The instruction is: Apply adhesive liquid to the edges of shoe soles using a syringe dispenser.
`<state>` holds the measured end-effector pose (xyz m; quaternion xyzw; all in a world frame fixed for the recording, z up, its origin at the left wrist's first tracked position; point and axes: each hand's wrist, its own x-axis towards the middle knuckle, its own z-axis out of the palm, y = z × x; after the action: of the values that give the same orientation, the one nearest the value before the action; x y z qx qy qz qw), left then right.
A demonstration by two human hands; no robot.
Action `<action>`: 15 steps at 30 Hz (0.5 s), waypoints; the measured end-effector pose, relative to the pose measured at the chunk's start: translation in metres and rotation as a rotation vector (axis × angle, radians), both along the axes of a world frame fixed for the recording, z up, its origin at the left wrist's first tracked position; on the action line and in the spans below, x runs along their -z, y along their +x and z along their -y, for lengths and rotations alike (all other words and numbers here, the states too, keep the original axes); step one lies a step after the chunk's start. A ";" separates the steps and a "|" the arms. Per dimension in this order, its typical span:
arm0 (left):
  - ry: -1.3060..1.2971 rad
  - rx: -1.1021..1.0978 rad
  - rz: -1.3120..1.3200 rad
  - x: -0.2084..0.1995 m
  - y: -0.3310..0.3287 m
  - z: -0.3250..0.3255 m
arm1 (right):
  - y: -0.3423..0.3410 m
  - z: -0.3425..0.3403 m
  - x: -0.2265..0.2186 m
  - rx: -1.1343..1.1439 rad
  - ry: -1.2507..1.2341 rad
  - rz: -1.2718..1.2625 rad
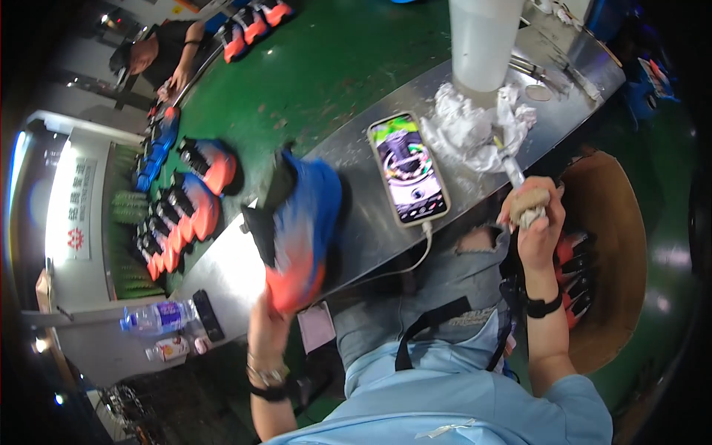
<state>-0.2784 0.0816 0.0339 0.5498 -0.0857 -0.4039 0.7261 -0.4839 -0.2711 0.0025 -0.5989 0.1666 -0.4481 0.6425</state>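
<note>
My left hand (268,325) grips the toe of a blue, orange and black sneaker (304,222), which is smeared by motion above the metal bench. Closed fingers of my right hand (535,226) hold a tool (513,172) with a pale shaft pointing at a crumpled white cloth (475,130). A rounded tan piece (530,199) and a scrap of white cloth show in that same hand; the tool's exact kind is unclear. Between the two hands a phone (409,169) with a lit screen lies on the bench, a white cable plugged into it.
The metal bench (348,159) crosses in front of me, with a white plastic container (486,44) and metal tools (541,74) at its far right. Several sneakers (194,204) stand on a rack at left. A cardboard box (612,252) holds shoes at right. A person (159,59) works far left.
</note>
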 end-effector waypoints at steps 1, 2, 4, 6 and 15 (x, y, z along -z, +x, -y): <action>0.062 -0.108 -0.029 -0.001 -0.019 -0.024 | 0.006 -0.001 0.003 -0.001 -0.040 0.039; 0.281 -0.339 -0.096 -0.003 -0.035 -0.044 | 0.012 -0.003 0.007 -0.005 -0.075 0.070; 0.301 -0.414 0.014 -0.005 -0.051 -0.071 | 0.023 -0.005 0.013 -0.009 -0.090 0.025; 0.302 -0.466 0.134 -0.008 -0.059 -0.083 | 0.027 -0.012 0.015 0.012 -0.055 -0.012; 0.091 -0.629 0.958 -0.040 0.025 0.011 | 0.020 -0.054 -0.038 -0.130 -0.048 0.001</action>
<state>-0.2534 0.0710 0.0740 0.7014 -0.2199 0.1221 0.6669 -0.4636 -0.2173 0.0406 -0.6237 0.1162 -0.4096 0.6556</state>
